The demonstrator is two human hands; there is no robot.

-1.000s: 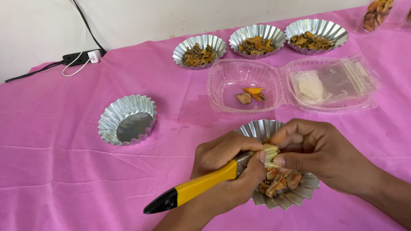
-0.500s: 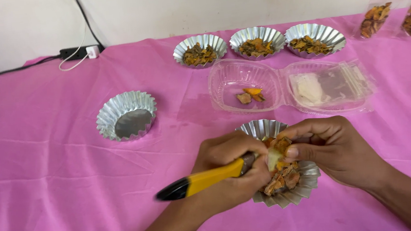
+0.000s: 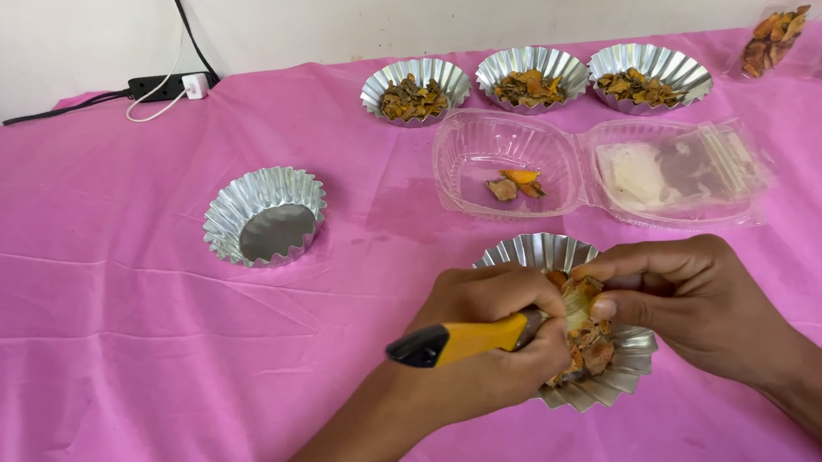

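- The left hand (image 3: 487, 339) is closed in a fist around a yellow-handled knife (image 3: 462, 340); the black butt end points left, and the blade end is hidden between the two hands.
- The long axis of the knife lies nearly level, running left to right toward the piece held by the other hand.
- The right hand (image 3: 694, 304) is pinched shut, fingertips gripping a pale yellow-orange root piece (image 3: 575, 298) at the point where the blade meets it.
- Both hands are held directly over a fluted foil cup (image 3: 597, 384) near the front edge of the bench (image 3: 95, 392); orange-brown cut pieces (image 3: 591, 349) lie in it, just below the held piece.
- Behind the hands, close by, an open clear clamshell box (image 3: 493, 148) holds a few orange pieces in its left half.
- An empty foil cup (image 3: 266, 217) stands well apart to the left; the pink cloth between it and the knife butt is bare.
- Three filled foil cups (image 3: 529, 74) are lined along the far side, with two clear bags (image 3: 774, 37) at the far right.
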